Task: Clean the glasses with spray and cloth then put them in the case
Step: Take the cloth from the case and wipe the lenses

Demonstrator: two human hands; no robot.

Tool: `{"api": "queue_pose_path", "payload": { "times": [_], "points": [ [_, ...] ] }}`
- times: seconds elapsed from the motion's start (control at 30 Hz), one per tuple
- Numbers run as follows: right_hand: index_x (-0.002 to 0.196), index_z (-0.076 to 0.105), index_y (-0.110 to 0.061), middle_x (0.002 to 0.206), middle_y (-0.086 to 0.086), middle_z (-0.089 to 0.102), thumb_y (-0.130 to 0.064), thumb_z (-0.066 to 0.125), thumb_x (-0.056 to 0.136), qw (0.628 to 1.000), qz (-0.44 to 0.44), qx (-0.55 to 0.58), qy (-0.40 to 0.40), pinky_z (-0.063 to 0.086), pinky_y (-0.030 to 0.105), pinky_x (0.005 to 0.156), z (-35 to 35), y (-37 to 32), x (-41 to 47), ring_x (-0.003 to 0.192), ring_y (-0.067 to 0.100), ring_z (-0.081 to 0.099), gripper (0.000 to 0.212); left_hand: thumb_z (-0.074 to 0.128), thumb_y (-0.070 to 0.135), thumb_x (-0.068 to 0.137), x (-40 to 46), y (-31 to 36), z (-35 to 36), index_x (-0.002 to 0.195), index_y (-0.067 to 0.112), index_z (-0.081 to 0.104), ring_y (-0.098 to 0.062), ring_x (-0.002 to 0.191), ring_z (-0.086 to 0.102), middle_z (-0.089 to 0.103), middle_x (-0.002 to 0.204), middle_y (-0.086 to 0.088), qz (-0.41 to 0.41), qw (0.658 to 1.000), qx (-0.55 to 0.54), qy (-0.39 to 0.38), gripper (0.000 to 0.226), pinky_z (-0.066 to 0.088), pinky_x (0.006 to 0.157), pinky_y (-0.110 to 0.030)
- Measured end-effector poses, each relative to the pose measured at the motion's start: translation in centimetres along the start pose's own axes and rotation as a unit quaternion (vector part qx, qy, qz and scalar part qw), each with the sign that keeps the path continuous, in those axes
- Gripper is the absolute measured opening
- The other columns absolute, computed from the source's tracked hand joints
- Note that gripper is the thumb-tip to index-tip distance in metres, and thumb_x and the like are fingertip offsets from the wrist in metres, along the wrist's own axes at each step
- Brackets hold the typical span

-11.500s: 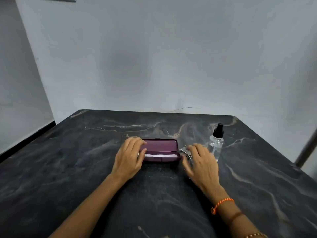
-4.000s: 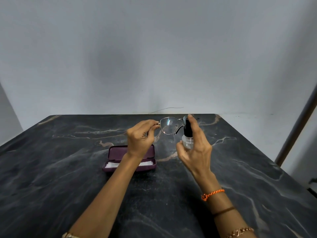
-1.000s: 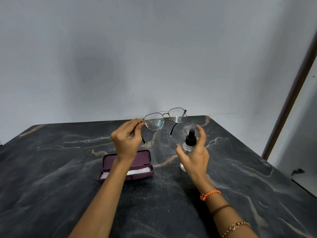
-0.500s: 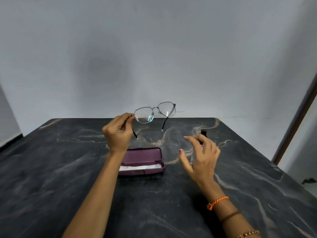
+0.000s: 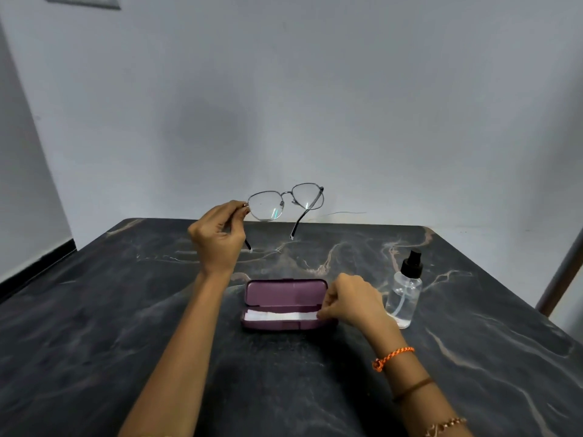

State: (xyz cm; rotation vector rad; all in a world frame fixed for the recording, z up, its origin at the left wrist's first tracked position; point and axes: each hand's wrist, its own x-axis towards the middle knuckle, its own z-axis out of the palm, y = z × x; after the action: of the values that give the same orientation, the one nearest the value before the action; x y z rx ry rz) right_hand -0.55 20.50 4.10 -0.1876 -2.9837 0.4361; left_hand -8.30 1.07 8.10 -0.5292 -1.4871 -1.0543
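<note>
Left hand (image 5: 217, 236) up high at about eleven o'clock from the case, fingers pinched shut on the hinge corner of the glasses (image 5: 285, 205); the frame hangs in the air above the far edge of the surface (image 5: 94, 310), temples unfolded and dangling down, lenses facing the camera; that lifted, one-corner hold looks meant to keep skin off the lenses and leave them free for wiping; now the right hand (image 5: 350, 302) is down at the three o'clock end of the open case (image 5: 285, 305), fingertips closing on the end of the white cloth (image 5: 279, 316) that lies along the case's lower half; whether the cloth is truly pinched or only touched, I cannot tell, since the knuckles cover the contact; the case sits lid-back in the middle of the surface, open mouth up, handy for taking the cloth out and later laying the glasses in; the spray bottle (image 5: 405, 291) stands upright just beside the right hand at three o'clock, apart from the case, nobody holding it; my read is that the wiping step is about to begin; any droplets on the lenses are too fine to make out, only a glint shows; the right end of the case is hidden behind the hand; both forearms run out of frame at the bottom.
</note>
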Motion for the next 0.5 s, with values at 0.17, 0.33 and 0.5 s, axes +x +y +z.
{"api": "queue_pose_path", "payload": {
  "times": [0.17,0.33,0.5],
  "points": [
    [0.085,0.068,-0.017,0.099,0.008,0.068,-0.046,0.075,0.065,0.999,0.006,-0.046,0.008,0.042,0.032,0.069,0.4,-0.3,0.0,0.094,0.029,0.063,0.036,0.071,-0.011,0.070,-0.8,0.8,0.8,0.073,-0.008,0.071,-0.014,0.058,0.056,0.069,0.061,-0.015,-0.001,0.999,-0.024,-0.029,0.005,0.043,0.050,-0.016],
    [0.079,0.065,-0.015,0.094,0.008,0.068,-0.040,0.076,0.066,0.999,0.005,-0.043,-0.002,0.044,0.033,0.067,0.6,-0.7,-0.1,0.089,0.028,0.063,0.030,0.071,-0.011,0.070,-1.1,1.1,1.3,0.072,-0.007,0.071,-0.016,0.053,0.059,0.070,0.061,-0.015,0.015,0.999,-0.029,-0.035,0.004,0.049,0.048,-0.026],
    [0.077,0.066,-0.011,0.088,0.006,0.070,-0.027,0.068,0.072,0.999,-0.019,-0.040,-0.011,0.040,0.029,0.063,1.2,-0.7,0.0,0.086,0.028,0.063,0.016,0.069,-0.011,0.071,-1.0,1.2,1.4,0.073,-0.008,0.071,-0.013,0.061,0.058,0.070,0.062,-0.015,0.010,0.999,-0.037,-0.021,0.004,0.046,0.054,-0.011]
  ]
}}
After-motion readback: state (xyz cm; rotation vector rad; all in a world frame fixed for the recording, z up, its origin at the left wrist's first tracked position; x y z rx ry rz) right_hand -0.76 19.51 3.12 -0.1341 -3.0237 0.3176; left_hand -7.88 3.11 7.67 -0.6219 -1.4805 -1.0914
